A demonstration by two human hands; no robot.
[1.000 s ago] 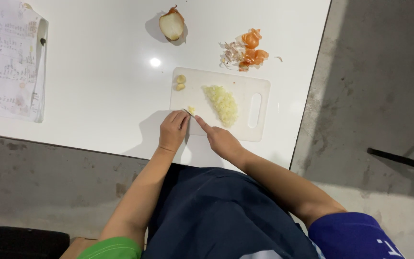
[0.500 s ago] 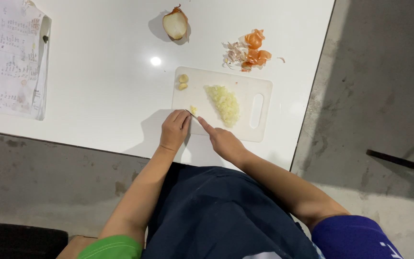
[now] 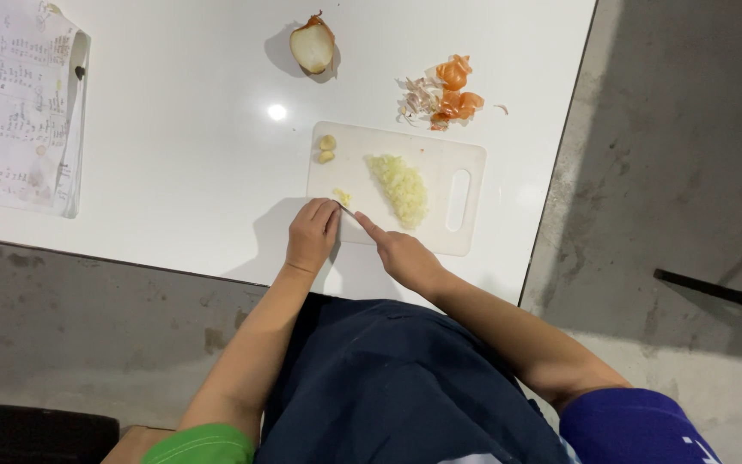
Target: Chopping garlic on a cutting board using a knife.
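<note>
While two garlic cloves (image 3: 326, 149) lie beyond it, the curled left hand (image 3: 313, 235) pins one small piece (image 3: 341, 197); the right hand (image 3: 403, 255) grips a knife (image 3: 349, 211).

One white cutting board (image 3: 440, 159) lies near the table's (image 3: 173, 172) right edge. It carries one heap of chopped onion (image 3: 401, 185), two garlic cloves (image 3: 326, 148) and one small minced bit (image 3: 341, 197). One onion half (image 3: 313, 45), one pile of peels (image 3: 447, 90) and one paper sheet (image 3: 15, 107) lie on the table.
</note>
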